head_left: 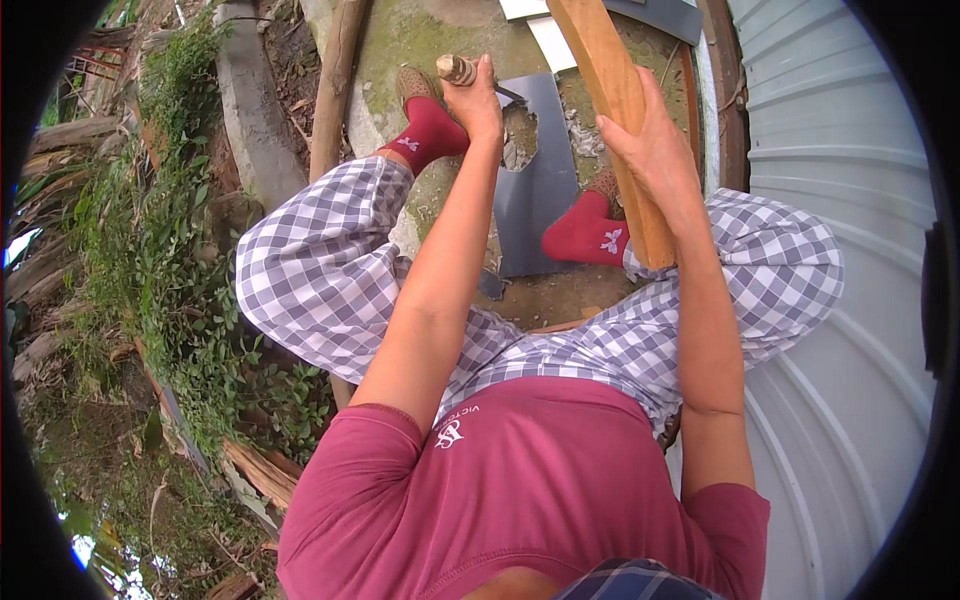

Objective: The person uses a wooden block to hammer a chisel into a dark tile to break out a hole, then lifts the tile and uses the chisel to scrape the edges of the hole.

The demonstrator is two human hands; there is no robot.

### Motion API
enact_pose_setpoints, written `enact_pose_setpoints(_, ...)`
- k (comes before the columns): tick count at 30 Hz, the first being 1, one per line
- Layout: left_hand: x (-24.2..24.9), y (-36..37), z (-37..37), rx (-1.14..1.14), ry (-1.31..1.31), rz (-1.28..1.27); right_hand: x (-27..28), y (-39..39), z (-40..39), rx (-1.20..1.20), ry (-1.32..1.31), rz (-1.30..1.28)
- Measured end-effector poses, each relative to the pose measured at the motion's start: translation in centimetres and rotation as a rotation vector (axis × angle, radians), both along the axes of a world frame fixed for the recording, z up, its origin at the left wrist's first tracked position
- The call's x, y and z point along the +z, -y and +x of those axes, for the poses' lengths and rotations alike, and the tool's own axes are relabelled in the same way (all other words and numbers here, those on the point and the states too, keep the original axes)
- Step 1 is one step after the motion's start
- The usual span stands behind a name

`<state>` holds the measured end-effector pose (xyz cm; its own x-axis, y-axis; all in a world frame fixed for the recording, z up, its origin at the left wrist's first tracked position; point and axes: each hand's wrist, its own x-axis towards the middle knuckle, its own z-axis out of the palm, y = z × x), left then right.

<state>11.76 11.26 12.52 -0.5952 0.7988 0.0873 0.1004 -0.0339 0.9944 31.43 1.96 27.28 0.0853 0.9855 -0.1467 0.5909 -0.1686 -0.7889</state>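
My left hand (478, 108) is closed around the light wooden handle (457, 70) of what looks like a chisel. Its dark metal blade (511, 96) points to the right, over a dark grey tile (538, 215) on the ground between my feet. A jagged hole breaks through the upper part of this tile, beside the blade. My right hand (652, 150) grips a thick, squared length of wood (622, 100) from its right side, with the thumb on top. The wood slants upward and to the left, its lower end near my right knee.
White pieces (548, 40) and another dark grey panel (655, 18) lie at the top. A corrugated metal wall (820, 170) rises close on the right. A wooden pole (335, 90), a concrete edge (255, 110) and green plants (190, 250) are on the left.
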Motion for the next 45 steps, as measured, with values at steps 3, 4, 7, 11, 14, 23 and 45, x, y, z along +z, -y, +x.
enact_pose_setpoints(3,0.1,0.4,0.3,-0.005,0.015,-0.012,-0.6,0.0,-0.1,0.018,0.009,0.001)
enact_pose_setpoints(4,0.1,0.5,0.4,-0.009,0.043,0.000,-0.7,0.0,-0.1,0.027,0.012,0.003)
enact_pose_setpoints(7,-0.8,0.2,0.1,-0.029,0.053,0.041,-0.6,0.1,-0.5,0.054,0.034,-0.032)
enact_pose_setpoints(11,-0.5,0.1,-0.4,0.022,0.097,0.081,-1.5,0.2,-0.8,0.098,0.056,-0.045)
enact_pose_setpoints(14,-0.5,0.2,-1.2,0.091,0.153,-0.010,-1.5,0.4,-1.3,0.120,0.047,-0.044)
enact_pose_setpoints(23,-1.5,0.4,-1.4,0.322,0.173,-0.052,1.6,-1.3,-4.4,0.174,0.083,0.083)
enact_pose_setpoints(45,0.7,-0.3,0.0,0.298,0.395,-0.184,7.5,-9.5,-15.5,0.875,0.626,0.180)
